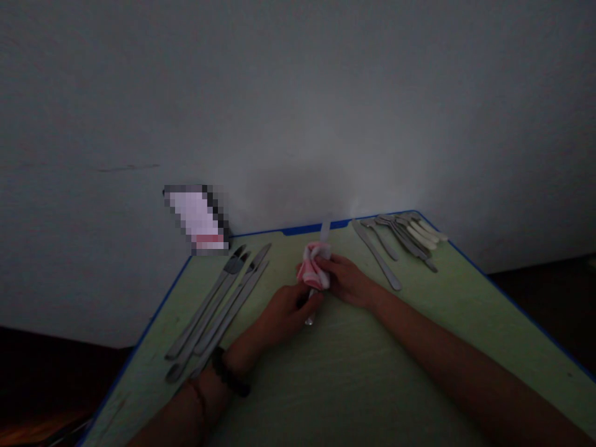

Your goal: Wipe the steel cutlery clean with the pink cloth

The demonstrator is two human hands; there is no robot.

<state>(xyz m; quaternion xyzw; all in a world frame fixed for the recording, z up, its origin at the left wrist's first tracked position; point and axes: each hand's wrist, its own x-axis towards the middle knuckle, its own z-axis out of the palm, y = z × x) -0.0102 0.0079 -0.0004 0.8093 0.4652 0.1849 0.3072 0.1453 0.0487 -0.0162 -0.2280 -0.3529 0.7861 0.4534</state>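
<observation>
**Both hands on a cloth-wrapped knife at the far middle of the counter**

The left hand (288,308) is closed around the handle end of a knife (325,228), whose pale blade points toward the far edge of the green counter (363,372). The right hand (348,280) pinches a pink and white cloth (314,266) that is bunched around the middle of the knife, hiding that part of it. Knife and cloth sit near the middle of the far edge, between the two hands.

Toward the left edge, a row of table knives (218,307) lies side by side, slanting from the far edge to the near left corner, just beside the left forearm but apart from it. At the far right corner lies a heap of cutlery (410,234), some pieces with pale handles, and one long knife (377,254) lies at its left side, near the right hand. A dark bracelet (230,374) circles the left wrist. A blurred pale thing (198,218) stands past the far left corner against the wall (298,93). The light is dim.
</observation>
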